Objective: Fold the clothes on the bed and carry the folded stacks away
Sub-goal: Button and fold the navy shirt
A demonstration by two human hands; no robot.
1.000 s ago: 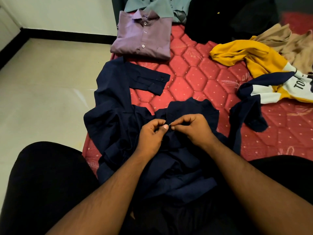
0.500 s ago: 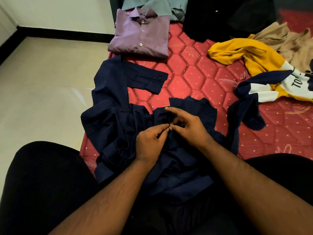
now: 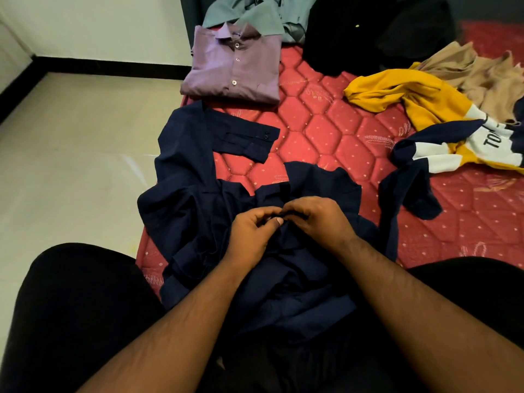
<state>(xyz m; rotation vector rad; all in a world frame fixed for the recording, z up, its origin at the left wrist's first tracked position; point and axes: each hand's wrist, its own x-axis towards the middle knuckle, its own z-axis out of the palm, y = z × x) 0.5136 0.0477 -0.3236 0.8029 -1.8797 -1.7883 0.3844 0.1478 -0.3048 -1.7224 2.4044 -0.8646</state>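
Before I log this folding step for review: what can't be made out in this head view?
- Whether a button is fastened: the left hand and right hand cover that spot on the navy shirt.
- The yellow jersey: its lettering is cut off by the right edge.
- The black clothes: too dark to tell apart.
- The green shirt: cropped by the top edge.

We see a navy shirt (image 3: 198, 199) lying crumpled and unfolded at the near edge of the red quilted bed (image 3: 326, 131). Beyond it rests a folded purple shirt (image 3: 235, 69), buttons up; a yellow jersey (image 3: 419, 100) lies rumpled to the right.
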